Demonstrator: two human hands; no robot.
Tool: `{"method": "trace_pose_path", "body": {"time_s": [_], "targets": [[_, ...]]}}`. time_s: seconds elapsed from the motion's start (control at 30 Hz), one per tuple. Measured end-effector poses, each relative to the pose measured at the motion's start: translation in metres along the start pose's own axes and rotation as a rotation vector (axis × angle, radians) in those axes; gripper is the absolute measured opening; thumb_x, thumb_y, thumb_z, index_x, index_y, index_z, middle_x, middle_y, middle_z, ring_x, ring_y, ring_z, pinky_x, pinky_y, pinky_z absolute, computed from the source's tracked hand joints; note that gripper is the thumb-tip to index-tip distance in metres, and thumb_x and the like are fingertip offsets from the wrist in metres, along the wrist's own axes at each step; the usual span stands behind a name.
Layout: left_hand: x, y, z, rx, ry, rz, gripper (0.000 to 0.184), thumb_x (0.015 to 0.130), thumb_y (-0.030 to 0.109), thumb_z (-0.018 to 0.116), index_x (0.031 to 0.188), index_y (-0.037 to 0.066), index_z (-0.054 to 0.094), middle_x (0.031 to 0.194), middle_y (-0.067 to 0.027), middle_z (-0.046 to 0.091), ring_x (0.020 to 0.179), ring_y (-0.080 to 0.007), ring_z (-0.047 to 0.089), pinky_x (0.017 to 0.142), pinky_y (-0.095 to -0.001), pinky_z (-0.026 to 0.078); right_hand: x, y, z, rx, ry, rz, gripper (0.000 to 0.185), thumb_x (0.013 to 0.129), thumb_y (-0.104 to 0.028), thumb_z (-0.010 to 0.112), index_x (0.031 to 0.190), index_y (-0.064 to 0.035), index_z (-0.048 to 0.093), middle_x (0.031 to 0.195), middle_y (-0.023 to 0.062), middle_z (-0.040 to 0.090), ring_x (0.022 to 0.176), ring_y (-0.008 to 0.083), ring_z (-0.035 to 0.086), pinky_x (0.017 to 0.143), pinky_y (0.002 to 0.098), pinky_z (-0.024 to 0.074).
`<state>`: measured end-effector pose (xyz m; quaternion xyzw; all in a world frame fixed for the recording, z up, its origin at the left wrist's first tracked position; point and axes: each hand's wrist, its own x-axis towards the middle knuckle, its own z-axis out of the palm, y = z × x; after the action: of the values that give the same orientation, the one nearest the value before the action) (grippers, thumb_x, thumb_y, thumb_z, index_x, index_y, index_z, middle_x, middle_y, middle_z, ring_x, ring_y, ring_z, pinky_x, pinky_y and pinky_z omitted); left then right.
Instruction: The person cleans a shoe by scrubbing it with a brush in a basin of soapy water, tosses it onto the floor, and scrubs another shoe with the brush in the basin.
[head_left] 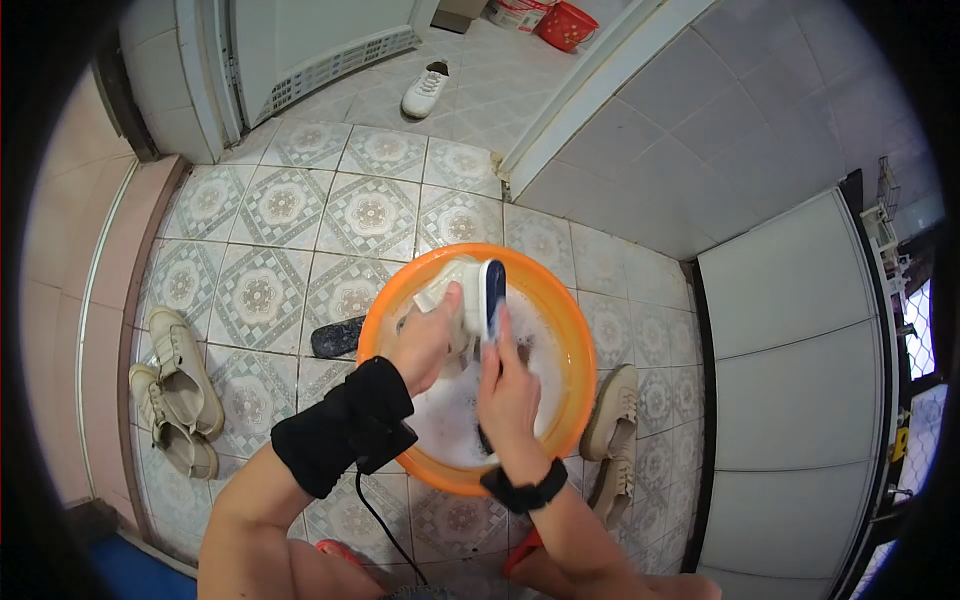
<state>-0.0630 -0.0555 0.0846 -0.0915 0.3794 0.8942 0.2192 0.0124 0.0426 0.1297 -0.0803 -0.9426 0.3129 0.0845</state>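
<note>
An orange basin holds sudsy water on the tiled floor. Over it, my left hand is closed round a white shoe, thumb on top. My right hand grips a dark blue brush with pale bristles, held upright against the right side of the shoe. Something dark lies partly in the suds beneath my right hand, too hidden to make out.
Pale shoes stand at the left, more right of the basin. A dark object touches the basin's left side. One white shoe and a red bucket are beyond the doorway. A black cable hangs below my left wrist.
</note>
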Motion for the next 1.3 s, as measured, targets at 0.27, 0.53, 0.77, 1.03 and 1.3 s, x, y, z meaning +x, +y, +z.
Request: {"method": "trace_pose_path", "body": {"time_s": [0.27, 0.53, 0.77, 1.03, 1.3], "targets": [[0.005, 0.007, -0.009, -0.021, -0.04, -0.165, 0.049, 0.09, 0.039, 0.045, 0.121, 0.001, 0.041, 0.113, -0.0091, 0.051, 0.101, -0.0192, 0.052, 0.085, -0.0397, 0.042, -0.025, -0.001, 0.006, 0.038, 0.059, -0.197, 0.044, 0.088, -0.019, 0.044, 0.132, -0.0152, 0.037, 0.067, 0.0225, 0.055, 0.06, 0.038, 0.056, 0.052, 0.0401, 0.0408], [-0.008, -0.001, 0.004, 0.874, 0.289, 0.26, 0.023, 0.077, 0.011, 0.052, 0.085, -0.01, 0.057, 0.078, -0.0295, 0.058, 0.074, -0.0329, 0.061, 0.065, -0.0389, 0.045, -0.012, -0.008, -0.016, 0.037, -0.048, -0.026, 0.044, 0.088, -0.023, 0.044, 0.131, -0.0174, 0.038, 0.065, 0.0226, 0.056, 0.059, 0.0394, 0.055, 0.053, 0.0453, 0.0417], [-0.007, -0.015, 0.016, 0.943, 0.053, 0.486, 0.025, 0.07, 0.002, 0.052, 0.094, -0.004, 0.054, 0.081, -0.0244, 0.056, 0.079, -0.0421, 0.052, 0.068, -0.0432, 0.043, 0.031, 0.007, -0.038, -0.087, -0.07, -0.064, 0.044, 0.087, -0.026, 0.045, 0.13, -0.0228, 0.039, 0.065, 0.0219, 0.056, 0.061, 0.0393, 0.056, 0.058, 0.0441, 0.0439], [0.0, -0.036, 0.012, 1.046, -0.017, 0.826, 0.03, 0.064, -0.005, 0.048, 0.093, -0.002, 0.055, 0.082, -0.0224, 0.057, 0.083, -0.0429, 0.051, 0.078, -0.0458, 0.04, 0.043, 0.002, -0.049, -0.227, -0.101, -0.023, 0.04, 0.089, -0.028, 0.042, 0.129, -0.0212, 0.041, 0.072, 0.0248, 0.057, 0.065, 0.0409, 0.056, 0.058, 0.0461, 0.0441], [0.0, -0.054, 0.005, 1.259, -0.039, 0.659, 0.017, 0.062, 0.0, 0.052, 0.078, -0.003, 0.058, 0.08, -0.0251, 0.056, 0.081, -0.0408, 0.052, 0.074, -0.0467, 0.039, 0.042, 0.016, -0.059, -0.303, -0.178, -0.042, 0.043, 0.088, -0.026, 0.046, 0.13, -0.0183, 0.04, 0.066, 0.0222, 0.057, 0.062, 0.036, 0.057, 0.055, 0.0431, 0.0443]]}}
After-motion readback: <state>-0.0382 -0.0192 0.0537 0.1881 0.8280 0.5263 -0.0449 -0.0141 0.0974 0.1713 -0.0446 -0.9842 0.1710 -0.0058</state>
